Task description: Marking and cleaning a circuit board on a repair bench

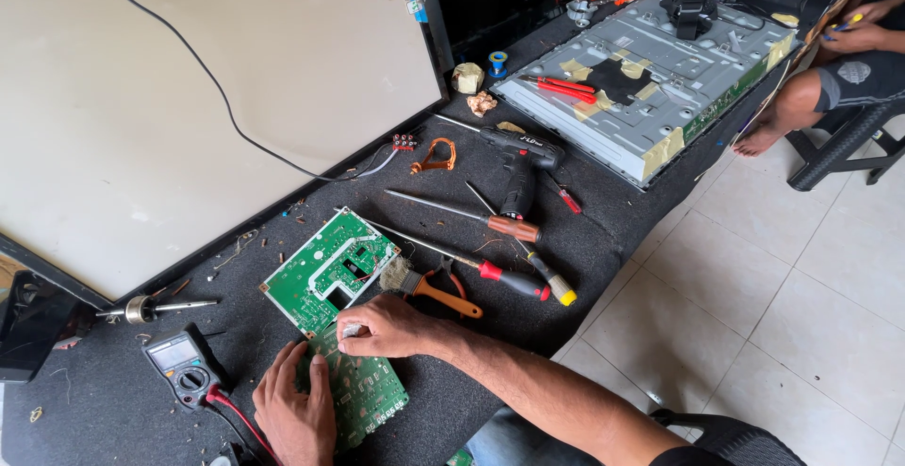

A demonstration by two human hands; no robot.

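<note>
Two hands working on a green circuit board (363, 386) lying on the dark surface (603, 240).

The left hand (294, 412) is pressing flat, fingers apart, on the board's near edge; the right hand (386, 327) is pinching something small against its top. A second board (328, 270), brush (429, 289), screwdrivers (509, 282) and multimeter (184, 364) are lying nearby.

- lower circuit board (363, 386) under both hands: left hand (294, 414) on its left edge, right hand (386, 327) on its top
- upper circuit board (330, 268) just behind it
- multimeter (184, 367) left of left hand
- brush (429, 287), screwdrivers (490, 273) right of upper circuit board
- drill (523, 169) behind screwdrivers
</note>
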